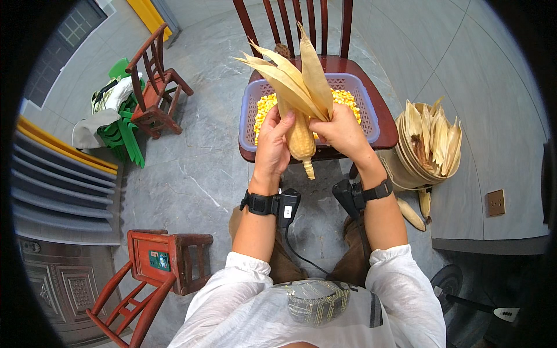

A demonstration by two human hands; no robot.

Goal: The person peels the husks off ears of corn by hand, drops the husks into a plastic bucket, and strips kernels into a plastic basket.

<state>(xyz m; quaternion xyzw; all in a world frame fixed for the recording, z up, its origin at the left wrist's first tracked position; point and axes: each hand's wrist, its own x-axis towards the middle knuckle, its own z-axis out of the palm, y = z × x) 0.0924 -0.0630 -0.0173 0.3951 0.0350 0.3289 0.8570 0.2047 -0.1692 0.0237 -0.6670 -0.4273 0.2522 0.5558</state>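
Note:
An ear of dried yellow corn (pixel 301 138) hangs stem-end down between my hands, its lower kernels bare. Pale dry husk leaves (pixel 300 87) fan upward from it. Wrapped around the cob's left side, my left hand (pixel 275 137) has its thumb on the kernels. My right hand (pixel 341 130) pinches the base of the husk leaves at the cob's right. Behind and below both hands sits a purple plastic basket (pixel 370 111) with loose corn kernels (pixel 346 99) in it. The basket rests on the seat of a dark red wooden chair (pixel 386 130).
A bucket (pixel 394 167) stuffed with dry husks (pixel 428 135) stands at the right against the wall. Unhusked ears (pixel 411 214) lie on the floor beside it. Red wooden chairs (pixel 150 254) and green plastic stools (pixel 124 135) stand on the left. Device cables hang from my wrists.

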